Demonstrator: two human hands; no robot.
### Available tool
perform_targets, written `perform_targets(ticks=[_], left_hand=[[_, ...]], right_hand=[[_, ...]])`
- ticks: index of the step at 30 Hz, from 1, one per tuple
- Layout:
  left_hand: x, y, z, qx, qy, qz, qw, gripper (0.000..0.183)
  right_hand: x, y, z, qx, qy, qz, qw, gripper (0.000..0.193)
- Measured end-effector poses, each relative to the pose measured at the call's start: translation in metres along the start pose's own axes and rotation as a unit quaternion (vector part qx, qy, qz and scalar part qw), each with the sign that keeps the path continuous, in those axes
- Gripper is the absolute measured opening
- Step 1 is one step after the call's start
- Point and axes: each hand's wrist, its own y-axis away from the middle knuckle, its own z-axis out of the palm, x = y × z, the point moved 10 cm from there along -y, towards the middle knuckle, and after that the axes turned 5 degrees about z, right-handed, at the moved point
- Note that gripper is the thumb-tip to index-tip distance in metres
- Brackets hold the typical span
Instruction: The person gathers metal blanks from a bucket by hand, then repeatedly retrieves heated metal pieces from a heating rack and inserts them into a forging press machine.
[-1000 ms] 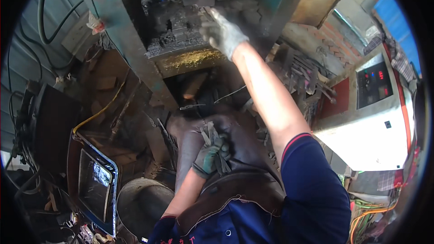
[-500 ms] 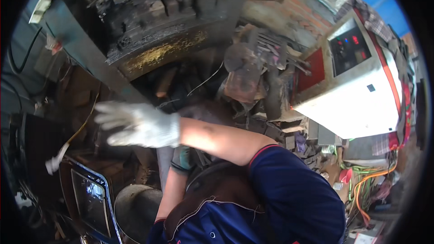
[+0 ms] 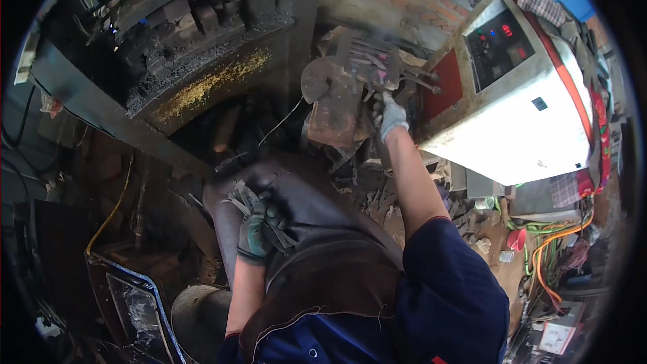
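Metal strips [image 3: 242, 199], a loose grey bundle of them, low over the person's lap, against or just above the brown apron [image 3: 323, 276]. Left hand [image 3: 258, 229], in a green-and-grey glove, has its grip closed around the bundle; strip ends poke out at both sides of the fist. Right hand [image 3: 391, 118], in a pale glove, stretched forward and to the right, at the edge of a cluttered metal stand [image 3: 335, 121]. I make out fingers bent just beside some dark rods [image 3: 371, 57] (whether that grip has closed on anything, I cannot tell from this angle).

Containers, as I log them: the blackened opening [image 3: 94, 40], ahead and to the left, holds dark blocks [image 3: 205, 19] set side by side, with grey crumbs [image 3: 149, 89] along its ledge. Yellow flakes [image 3: 222, 79] lie scattered on the front face below. Lower left, near the left forearm, a round bin [image 3: 192, 294]; greyish wall, contents too dim for me to read. Left of it, a blue-edged pane [image 3: 139, 307] with a glossy face. On the right, a white cabinet [image 3: 499, 145] carries a dark display panel [image 3: 499, 47] with red lit digits. Lower, a small red cup [image 3: 517, 239], inside unreadable to me, near orange cables [image 3: 538, 263].
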Motion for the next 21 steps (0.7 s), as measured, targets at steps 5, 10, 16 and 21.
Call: perform_targets(ticks=[5,10,16,21], left_hand=[[0.010,0.003,-0.003,-0.019,0.007,0.021,1.000,0.028],[0.004,0.003,0.011,-0.099,0.041,0.000,0.994,0.042],[0.004,0.005,0.011,-0.095,0.095,-0.014,0.991,0.036],[0.011,0.010,0.015,-0.116,0.089,0.010,0.989,0.031]], right_hand=[[0.019,0.055,-0.011,-0.044,-0.055,-0.026,0.997,0.019],[-0.031,0.155,0.094,-0.228,0.055,-0.067,0.970,0.025],[-0.060,0.215,0.291,-0.434,0.080,-0.129,0.888,0.023],[-0.057,0.214,0.365,-0.414,0.128,-0.113,0.894,0.022]])
